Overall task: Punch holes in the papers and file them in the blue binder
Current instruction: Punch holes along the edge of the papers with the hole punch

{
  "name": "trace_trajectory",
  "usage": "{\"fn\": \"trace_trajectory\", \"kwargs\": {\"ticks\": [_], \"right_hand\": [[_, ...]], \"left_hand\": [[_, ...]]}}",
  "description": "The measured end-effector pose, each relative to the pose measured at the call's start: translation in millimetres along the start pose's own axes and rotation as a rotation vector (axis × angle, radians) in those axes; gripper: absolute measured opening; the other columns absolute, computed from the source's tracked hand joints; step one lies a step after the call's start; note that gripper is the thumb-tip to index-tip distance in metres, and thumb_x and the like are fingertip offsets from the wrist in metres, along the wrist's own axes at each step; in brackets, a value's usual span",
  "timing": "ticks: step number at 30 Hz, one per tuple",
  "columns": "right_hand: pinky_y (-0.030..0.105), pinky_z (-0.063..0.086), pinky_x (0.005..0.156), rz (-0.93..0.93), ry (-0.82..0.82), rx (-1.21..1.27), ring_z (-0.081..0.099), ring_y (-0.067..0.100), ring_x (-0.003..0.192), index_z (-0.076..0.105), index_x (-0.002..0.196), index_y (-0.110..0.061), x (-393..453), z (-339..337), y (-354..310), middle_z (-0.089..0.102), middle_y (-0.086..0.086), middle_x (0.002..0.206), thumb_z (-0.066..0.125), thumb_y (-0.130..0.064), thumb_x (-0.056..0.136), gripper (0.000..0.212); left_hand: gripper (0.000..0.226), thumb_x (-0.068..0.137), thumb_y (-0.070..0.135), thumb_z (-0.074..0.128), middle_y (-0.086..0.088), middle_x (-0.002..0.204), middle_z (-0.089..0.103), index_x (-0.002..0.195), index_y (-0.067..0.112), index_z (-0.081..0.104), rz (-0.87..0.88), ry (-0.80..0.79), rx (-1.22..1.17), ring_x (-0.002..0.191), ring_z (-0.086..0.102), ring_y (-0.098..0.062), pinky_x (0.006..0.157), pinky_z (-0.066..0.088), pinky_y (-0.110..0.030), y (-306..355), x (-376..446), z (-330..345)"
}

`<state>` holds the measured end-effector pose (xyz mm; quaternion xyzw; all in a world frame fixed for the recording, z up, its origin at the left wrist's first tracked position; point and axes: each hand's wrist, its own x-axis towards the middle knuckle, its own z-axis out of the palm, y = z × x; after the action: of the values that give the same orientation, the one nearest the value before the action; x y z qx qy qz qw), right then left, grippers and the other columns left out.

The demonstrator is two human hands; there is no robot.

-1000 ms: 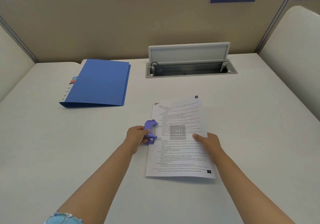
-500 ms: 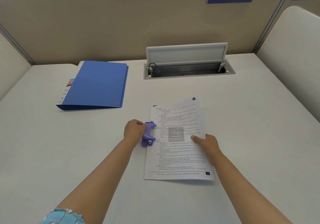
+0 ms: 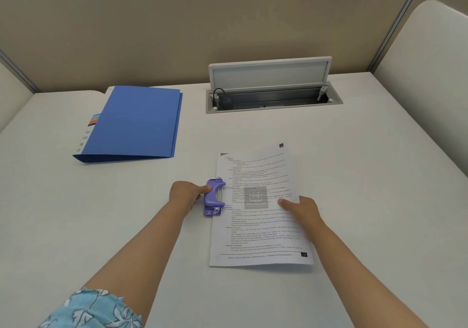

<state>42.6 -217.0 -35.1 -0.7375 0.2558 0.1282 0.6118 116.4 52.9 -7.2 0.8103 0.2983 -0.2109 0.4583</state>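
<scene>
At a white bench [image 3: 354,163], the left hand [image 3: 187,193] wraps its grip around a purple hole punch [image 3: 214,197] set against the left edge of the printed papers [image 3: 258,213], while the right hand [image 3: 301,208] pinches their right side. The blue binder [image 3: 136,122] lies closed at far left, well apart.

Two bare forearms over a desk.
The left sleeve [image 3: 96,310] is short, light blue, printed with white leaves.
</scene>
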Motion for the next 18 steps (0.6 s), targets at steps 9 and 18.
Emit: {"fn": "trace_trajectory", "kwargs": {"ticks": [9,18], "right_hand": [[0.049,0.053,0.092,0.036,-0.009,0.006,0.069,0.031,0.093,0.068,0.082,-0.022,3.8,-0.3,0.0,0.073,0.009,0.101,0.072,-0.025,0.079,0.006],[0.048,0.053,0.091,0.049,-0.011,0.023,0.07,0.03,0.091,0.069,0.083,-0.021,2.7,-0.8,-1.1,0.074,0.008,0.099,0.072,-0.024,0.079,0.006]], "left_hand": [[0.044,0.075,0.031,0.076,-0.009,0.054,0.05,0.05,0.007,0.049,-0.003,-0.042,-0.073,0.049,0.04,-0.017,0.056,0.037,-0.028,-17.2,10.8,2.9],[0.041,0.073,0.029,0.078,-0.006,0.049,0.051,0.051,0.007,0.051,-0.025,-0.075,-0.116,0.048,0.041,-0.017,0.052,0.035,-0.024,-15.7,10.9,0.2]]}}
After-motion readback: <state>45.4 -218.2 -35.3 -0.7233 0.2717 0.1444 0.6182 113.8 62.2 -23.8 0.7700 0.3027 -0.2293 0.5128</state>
